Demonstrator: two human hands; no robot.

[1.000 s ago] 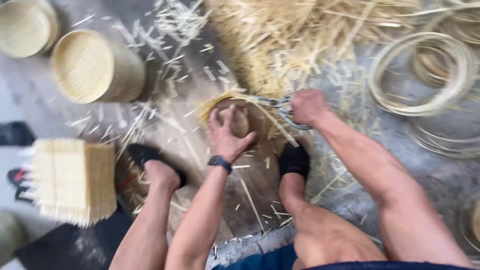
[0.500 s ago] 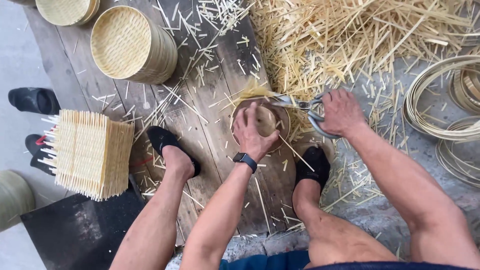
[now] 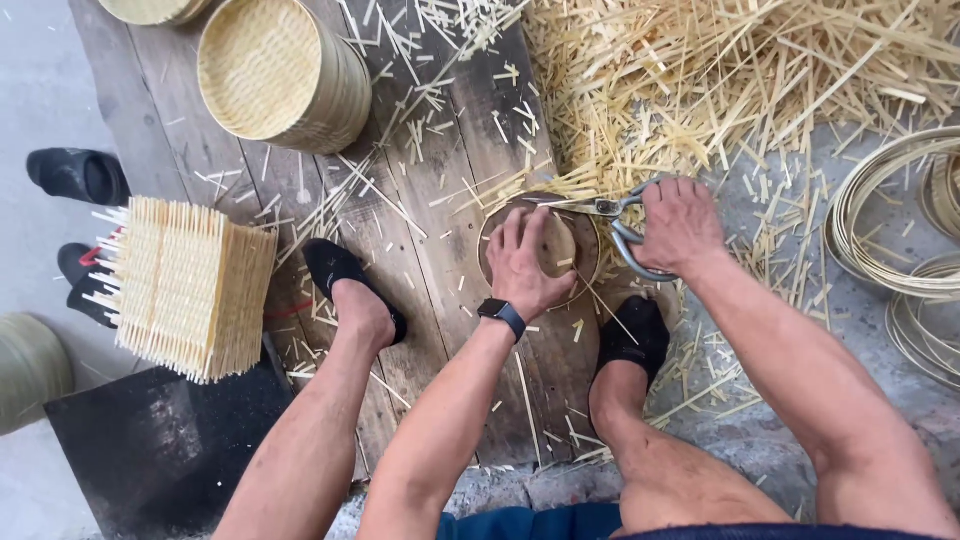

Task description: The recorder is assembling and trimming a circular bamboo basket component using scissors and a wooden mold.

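1. I see the round woven bamboo disc (image 3: 556, 243) lying flat on the dark wooden planks (image 3: 440, 190), between my two feet; I take this disc as the landmark.
2. My left hand (image 3: 527, 262) presses down on top of the disc, fingers (image 3: 513, 228) spread wide and flat, gripping nothing, just pinning it.
3. My right hand (image 3: 680, 225) sits just right of the disc, fingers curled closed through the loops of the metal scissors (image 3: 612, 215), whose blades reach in over the disc's far rim. I cannot tell how far the blades are parted.
4. Just beyond and right of the disc lies a big heap of cut bamboo slivers (image 3: 720, 80); loose offcuts litter the planks all around it.
5. Far left of the disc stands a square stack of woven bamboo mats (image 3: 185, 285) with bristling ends; beyond it, up-left, a round bamboo basket (image 3: 280, 75) lies on its side. Well right of the disc, coiled bamboo hoops (image 3: 890, 215) lie on the ground.
6. Risk, as I judge it: the blades work close to my spread left fingertips, so a slip could nick them. If the pinning hand eases, the disc could turn and the cut would bite into the weave. Stray sharp slivers near my feet could prick them.
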